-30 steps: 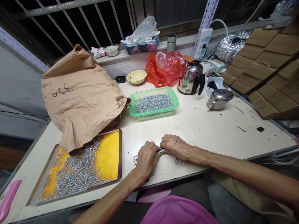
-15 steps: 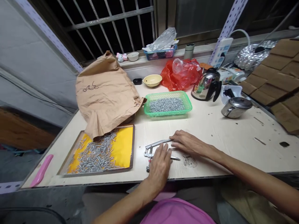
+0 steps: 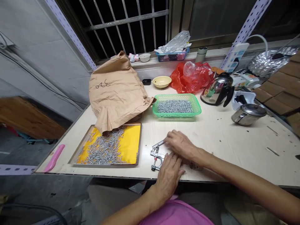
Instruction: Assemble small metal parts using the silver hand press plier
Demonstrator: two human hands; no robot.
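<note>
Metal spring pliers [image 3: 158, 153] with a C-shaped jaw lie on the table near its front edge, jaw end to the left. A coil spring and a small red part show by the jaw. My right hand [image 3: 181, 144] is closed over the upper handle, fingers curled round its end. My left hand [image 3: 169, 173] rests across the lower handle with bent fingers, its thumb out to the right. The fingertips of both hands lie close together, and most of the handles is hidden beneath them. Whether anything sits in the jaw I cannot tell.
Left of the pliers, a yellow-lined tray [image 3: 130, 142] holds many small metal pins beneath a brown paper bag [image 3: 117, 97]. Behind stands a green basket [image 3: 177, 115] of similar pins. A pink-handled tool [image 3: 54, 158], a kettle [image 3: 217, 90] and a lidded metal pot [image 3: 248, 115] surround the work area.
My right hand has closed over the upper handle. My left hand has slid right along the lower handle, uncovering the jaw. The view has shifted slightly left.
</note>
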